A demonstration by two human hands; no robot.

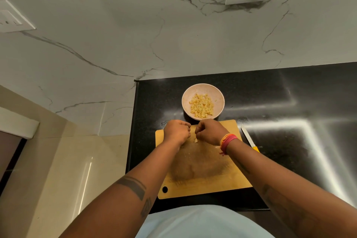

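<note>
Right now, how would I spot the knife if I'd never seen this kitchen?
Start at the black polished counter, then the rectangular wooden cutting board on it. Just off the board's right edge lies the pale-bladed, yellow-handled knife, the only slim, long thing there.

Both hands hover over the far end of a wooden cutting board [201, 168], fingers curled in. The left hand [176, 131] and right hand [209, 131] sit almost knuckle to knuckle, and a small pale piece [196, 140] shows at the right hand's fingertips, though whether they pinch it is hidden. Just beyond them stands a pink bowl [186, 92] of diced yellow cubes [201, 106]. A knife [249, 137] lies on the black counter [289, 92], right of the board.
</note>
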